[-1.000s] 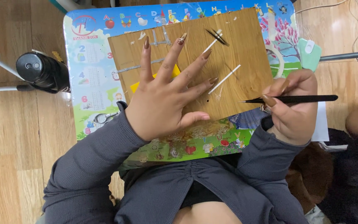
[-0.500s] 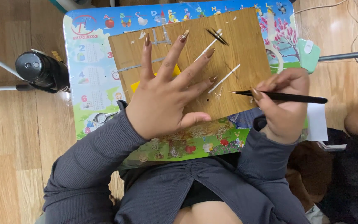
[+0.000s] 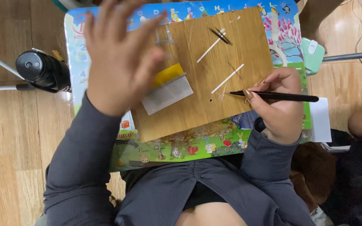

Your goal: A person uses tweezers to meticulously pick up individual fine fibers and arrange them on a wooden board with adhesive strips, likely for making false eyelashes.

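Head view: hands over a board (image 3: 214, 96).
Left hand (image 3: 120, 58): lifted above board — fingers spread, blurred.
Right hand (image 3: 279, 104): fingers pinch black tool (image 3: 279, 96) — tip beside white strip (image 3: 228, 78) on board.

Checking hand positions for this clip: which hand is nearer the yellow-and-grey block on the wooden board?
Left. The left hand is raised right beside the yellow-and-grey block, overlapping its left edge in view. The right hand is across the wooden board, holding a black tool.

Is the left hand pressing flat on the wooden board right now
No, the left hand is lifted and blurred above the wooden board, with the yellow and grey block uncovered beside it.
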